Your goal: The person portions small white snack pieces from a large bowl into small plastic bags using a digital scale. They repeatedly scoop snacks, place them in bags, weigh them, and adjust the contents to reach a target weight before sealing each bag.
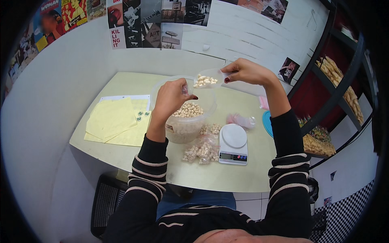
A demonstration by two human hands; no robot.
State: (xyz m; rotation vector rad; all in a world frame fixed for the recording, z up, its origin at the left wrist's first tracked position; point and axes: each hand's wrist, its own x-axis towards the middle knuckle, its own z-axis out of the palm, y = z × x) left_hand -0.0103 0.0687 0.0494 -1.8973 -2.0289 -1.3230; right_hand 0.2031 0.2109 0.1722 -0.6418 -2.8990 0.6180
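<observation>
My right hand (249, 72) grips the end of a clear plastic scoop (219, 76), tilted toward the left. Pale round nuts or snack balls (205, 81) fill its front part. Close to the scoop's mouth, my left hand (170, 97) pinches a small clear plastic bag (189, 88), mostly hidden by the fingers. Both are above a large clear plastic tub (182, 133) holding many of the same pale balls (190, 110). Several filled zip bags (203, 152) lie before the tub. A white digital kitchen scale (234, 147) is beside them, its round platform bare.
Yellow sheets (111, 120) with round stickers (140, 113) lie on the table's left. Pinkish plastic bags (241, 121) sit behind the scale, near a blue lid (267, 123). A dark rack (328, 82) with packed snacks rises at right. A black basket (104, 209) is on the floor.
</observation>
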